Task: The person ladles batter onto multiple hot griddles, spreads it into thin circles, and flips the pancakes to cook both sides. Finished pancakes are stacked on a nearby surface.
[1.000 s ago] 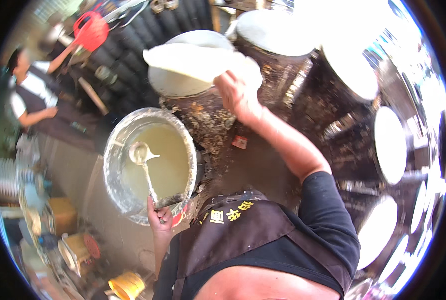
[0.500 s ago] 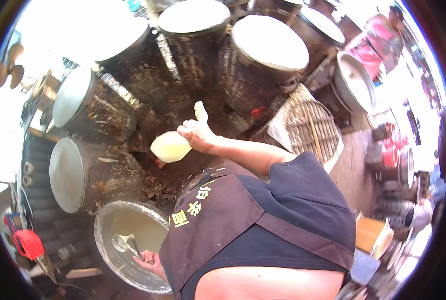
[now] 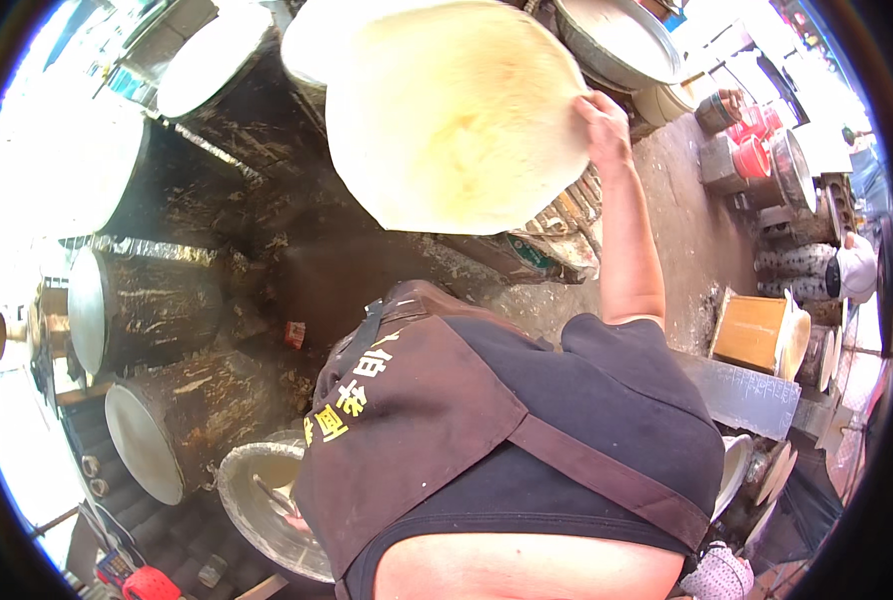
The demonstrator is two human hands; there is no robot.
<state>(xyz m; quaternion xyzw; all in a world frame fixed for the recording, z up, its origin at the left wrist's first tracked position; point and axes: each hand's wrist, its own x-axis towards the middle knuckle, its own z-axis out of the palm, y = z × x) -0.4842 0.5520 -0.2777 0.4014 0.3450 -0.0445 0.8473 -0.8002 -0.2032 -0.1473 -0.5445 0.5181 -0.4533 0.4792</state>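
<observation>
A large, thin, round pancake (image 3: 457, 130), pale yellow with browned patches in the middle, spreads across the upper middle of the view. My right hand (image 3: 609, 128) grips its right edge, fingers wrapped over the rim, with the arm stretched out ahead. Down at the lower left stands a wide metal bucket (image 3: 229, 505) smeared with dried batter. My left hand (image 3: 295, 521) is over it, mostly covered by my brown apron (image 3: 417, 420), and closes on the handle of a ladle (image 3: 265, 489). The ladle's bowl is hard to make out.
Dark crusted drums with flat round tops (image 3: 87, 310) curve around the left and front. Beneath the pancake a slatted woven tray (image 3: 567, 215) partly shows. A wide metal basin (image 3: 622, 40) stands at the upper right. Red tubs (image 3: 752, 157) and a brown box (image 3: 749, 328) are at the right.
My right hand has swung up and right with the pancake, which now looks far larger and hides some drums and most of the tray. My left hand stays at the bucket with the ladle.
</observation>
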